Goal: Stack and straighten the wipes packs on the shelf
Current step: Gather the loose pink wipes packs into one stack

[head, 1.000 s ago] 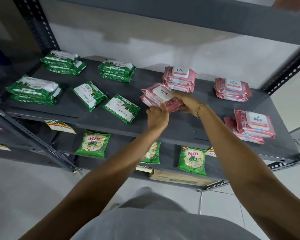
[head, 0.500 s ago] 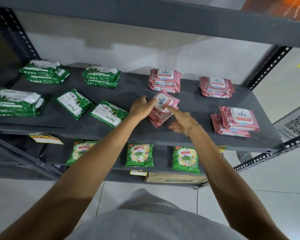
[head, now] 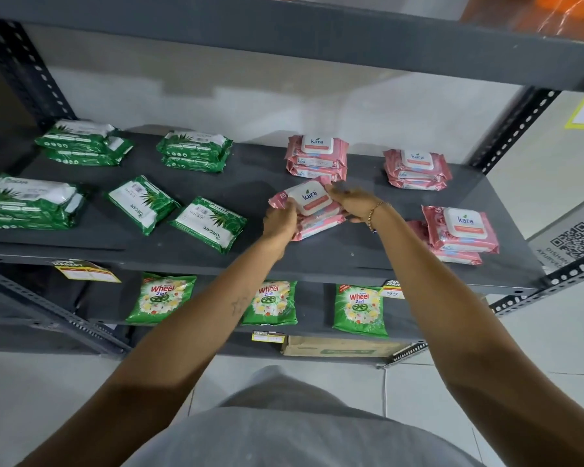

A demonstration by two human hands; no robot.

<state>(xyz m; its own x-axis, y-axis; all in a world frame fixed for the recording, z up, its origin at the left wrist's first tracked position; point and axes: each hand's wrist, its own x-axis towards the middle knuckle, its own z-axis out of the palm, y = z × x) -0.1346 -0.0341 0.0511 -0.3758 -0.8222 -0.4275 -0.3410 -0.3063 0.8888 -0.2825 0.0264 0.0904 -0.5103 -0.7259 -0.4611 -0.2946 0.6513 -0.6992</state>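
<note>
On the dark grey shelf point(head: 368, 261) a small stack of pink wipes packs point(head: 312, 207) lies in the middle, its top pack turned at an angle. My left hand point(head: 279, 219) grips the stack's left side and my right hand point(head: 353, 202) grips its right side. More pink stacks stand behind point(head: 317, 156), at the back right point(head: 417, 168) and at the front right point(head: 459, 232). Green wipes packs lie to the left: two single packs point(head: 142, 203) point(head: 209, 224) askew, and stacks point(head: 31, 202) point(head: 83, 143) point(head: 194, 151).
A shelf board point(head: 284, 38) runs overhead. Below, green detergent pouches point(head: 162, 298) point(head: 358, 310) stand on the lower shelf with a cardboard box point(head: 338, 347) under them. Perforated uprights point(head: 516, 126) frame the rack. A QR sign point(head: 573, 237) hangs at the right.
The top pink pack has been turned from near upright to flatter on its stack. Both hands have closed in on the stack's two sides. The camera has moved closer.
</note>
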